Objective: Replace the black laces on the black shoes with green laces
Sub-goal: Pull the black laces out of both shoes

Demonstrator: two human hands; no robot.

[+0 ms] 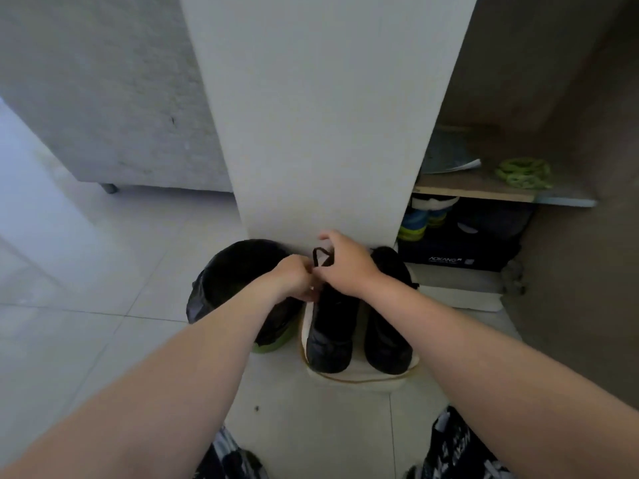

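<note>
In the head view, two black shoes stand side by side on a white mat (356, 380) on the floor, against a pillar (321, 133). Both hands work at the top of the left shoe (330, 333). The right hand (345, 267) pinches the black lace (320, 255), and a loop of it stands up above the thumb. The left hand (297, 278) has its fingers (304, 271) curled close at the shoe's opening, but I cannot tell if they hold the lace or the shoe's edge. The other shoe (389, 340) is not touched. The green laces (524, 172) lie coiled on a shelf (477, 191) to the right, well apart from the hands.

I think the main risk is a hard pull. If the lace catches in an eyelet, the shoe may tip or slide against the bin (238, 288) just beside it. The lace could also slip from the pinch. A loose black lace may fall into the bin.
</note>
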